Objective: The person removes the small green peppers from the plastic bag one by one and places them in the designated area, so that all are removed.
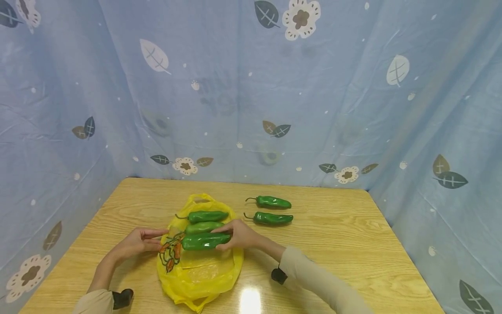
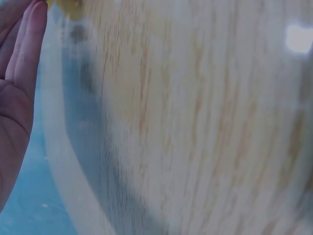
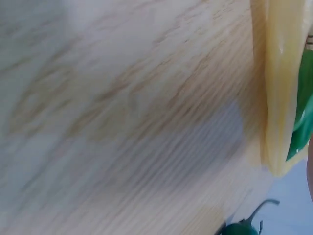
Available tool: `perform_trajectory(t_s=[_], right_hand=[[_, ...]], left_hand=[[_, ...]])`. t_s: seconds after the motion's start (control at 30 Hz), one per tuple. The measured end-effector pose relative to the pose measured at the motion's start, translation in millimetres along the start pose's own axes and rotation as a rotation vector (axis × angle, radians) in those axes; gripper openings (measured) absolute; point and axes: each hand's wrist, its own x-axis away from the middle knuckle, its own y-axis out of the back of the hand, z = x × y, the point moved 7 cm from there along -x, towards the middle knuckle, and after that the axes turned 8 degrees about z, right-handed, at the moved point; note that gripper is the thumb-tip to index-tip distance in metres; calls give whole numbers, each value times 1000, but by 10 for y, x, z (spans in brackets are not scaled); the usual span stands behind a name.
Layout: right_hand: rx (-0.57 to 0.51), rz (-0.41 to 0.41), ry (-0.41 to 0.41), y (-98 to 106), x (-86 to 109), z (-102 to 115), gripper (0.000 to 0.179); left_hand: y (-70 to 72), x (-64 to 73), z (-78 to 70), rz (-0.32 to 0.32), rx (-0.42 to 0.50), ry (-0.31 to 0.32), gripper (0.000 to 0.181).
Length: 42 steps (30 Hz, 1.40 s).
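Note:
A yellow plastic bag point(image 1: 209, 279) lies spread on the table with three long green peppers in it. My right hand point(image 1: 240, 235) grips the right end of the nearest green pepper point(image 1: 200, 241) between thumb and fingers. Just beyond that lie a lighter green pepper point(image 1: 200, 227) and a darker green pepper point(image 1: 208, 216) with a curved stem. At the bag's left rim, my left hand point(image 1: 135, 242) touches the yellow plastic with its fingertips. Its fingers point(image 2: 29, 54) look straight in the left wrist view. The right wrist view catches part of a green pepper point(image 3: 305, 98) beside the bag's edge point(image 3: 281, 88).
Right of the bag, two more green peppers lie on the wood-grain table point(image 1: 333, 244), one farther back point(image 1: 274, 202) and one nearer point(image 1: 273, 218). A blue patterned curtain point(image 1: 235, 87) closes off the back and both sides. Printed peppers point(image 1: 171, 253) decorate the bag's left part.

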Motion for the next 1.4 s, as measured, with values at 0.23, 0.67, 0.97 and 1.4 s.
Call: perform_trajectory(t_s=[0.23,0.67,0.97,1.4], right_hand=[[-80,-57,-17,185,229,40,45],[-136,-122,22,562,632,250,40],[-222,-165,-70,657,914,-100,46],[-298,-181,-140,760,1397,-375,47]], left_hand=[[32,17,19,-1,-15,6,55],[36,38,-1,-2,-22,6,55],[41,40,17,3,-27,11,55],[12,16,27,12,-26,15,55]])
